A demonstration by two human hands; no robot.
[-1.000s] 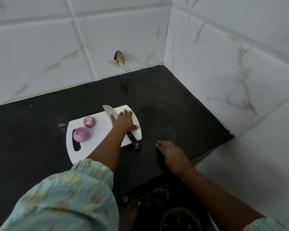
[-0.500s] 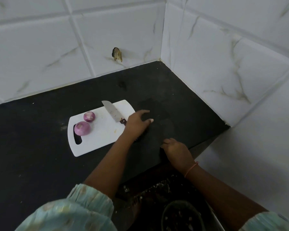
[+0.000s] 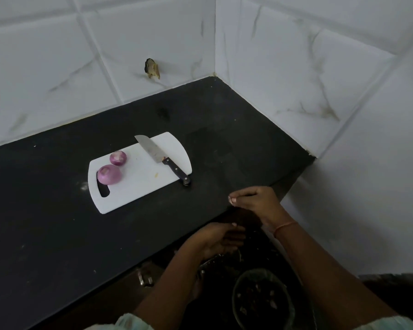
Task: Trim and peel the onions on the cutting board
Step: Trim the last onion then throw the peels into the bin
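We judge the work nearly done: both onions, the nearer one (image 3: 109, 174) and the farther one (image 3: 117, 158), sit peeled and trimmed at the left end of the cutting board (image 3: 138, 179), and the knife (image 3: 161, 159) lies set down on its right side, handle past the edge. Our left hand (image 3: 218, 238) and right hand (image 3: 254, 202) hover close together at the near edge of the table (image 3: 45, 222), above a dark bin (image 3: 262, 298). Fingers are loosely curled; whether they hold scraps we cannot tell. Open table surrounds the board.
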